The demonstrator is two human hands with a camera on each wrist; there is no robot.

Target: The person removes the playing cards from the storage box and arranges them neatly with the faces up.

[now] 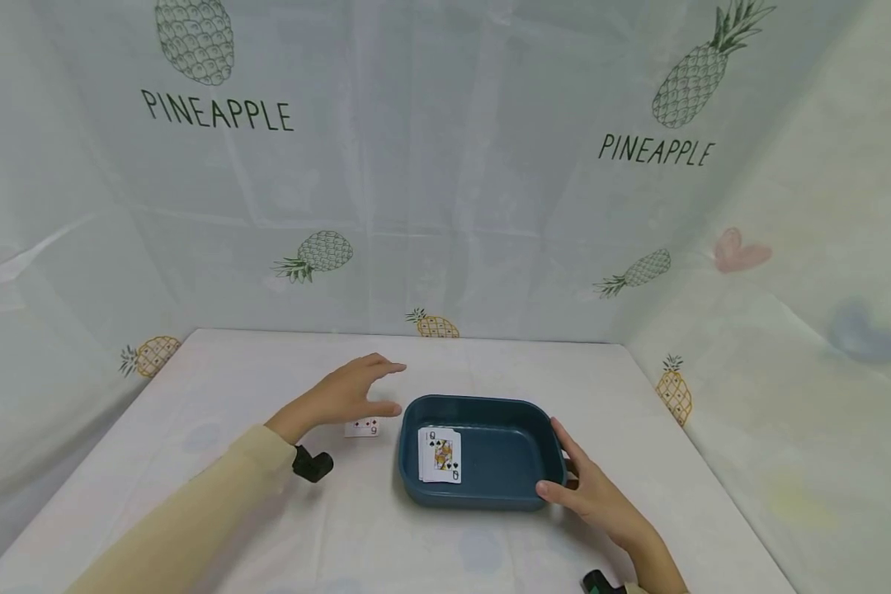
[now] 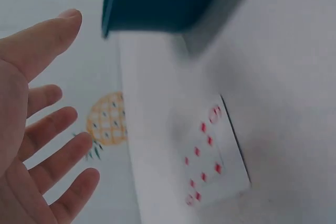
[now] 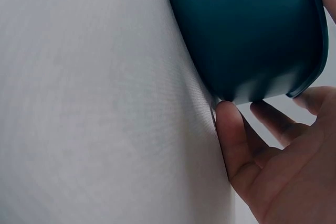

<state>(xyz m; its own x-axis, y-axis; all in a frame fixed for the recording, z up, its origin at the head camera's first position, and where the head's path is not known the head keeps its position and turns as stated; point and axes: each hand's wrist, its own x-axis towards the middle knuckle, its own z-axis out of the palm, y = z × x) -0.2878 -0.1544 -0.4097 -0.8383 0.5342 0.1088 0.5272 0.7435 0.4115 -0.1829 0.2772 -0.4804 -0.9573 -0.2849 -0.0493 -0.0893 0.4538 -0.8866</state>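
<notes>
A dark blue plastic tray sits on the table. Inside, at its left end, lies a small stack of playing cards, a queen of spades on top. My right hand grips the tray's right end, thumb at the near corner and fingers along the side wall. In the right wrist view, fingertips touch the tray's wall low down by the table. My left hand hovers just left of the tray with fingers apart, holding nothing. Below it a diamonds playing card lies face up on the table, partly hidden in the head view.
A white cloth covers the table. Behind it hangs a pale curtain printed with pineapples, with more cloth at both sides. A black wrist device is strapped at the left sleeve, another at the right.
</notes>
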